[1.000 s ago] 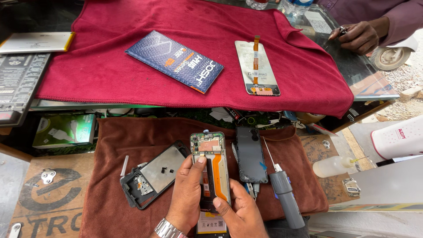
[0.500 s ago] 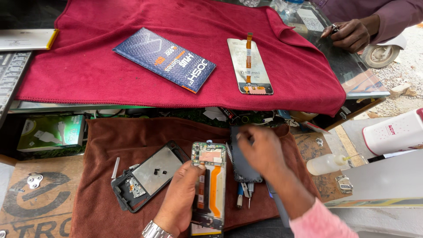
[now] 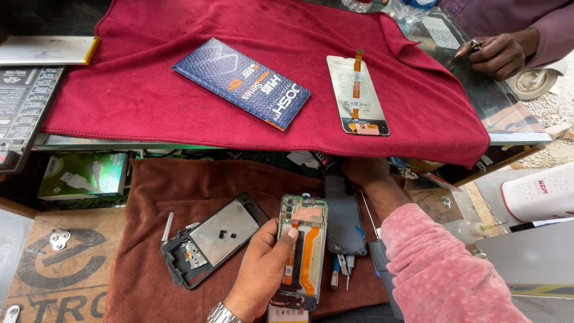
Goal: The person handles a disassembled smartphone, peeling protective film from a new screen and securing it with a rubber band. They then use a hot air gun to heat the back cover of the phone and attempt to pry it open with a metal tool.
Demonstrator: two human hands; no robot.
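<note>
Two-level repair bench: one red cloth (image 3: 149, 90) on the upper counter, one brown cloth (image 3: 173, 197) on the lower shelf. On the red cloth lie one dark blue box (image 3: 242, 82) and one display panel (image 3: 357, 96) with an orange ribbon. On the brown cloth lie one back frame (image 3: 212, 238), one dark screen (image 3: 345, 215) and several small tools (image 3: 342, 268). Left hand (image 3: 263, 269) holds one opened phone (image 3: 302, 251) upright-facing, fingers wrapped behind it, thumb across its board. Right hand (image 3: 365, 171), pink sleeve, reaches to the shelf's far edge beyond the screen; fingers hidden, grasp cannot be told. One other person's hand (image 3: 493, 55) rests upper right on the counter
</note>
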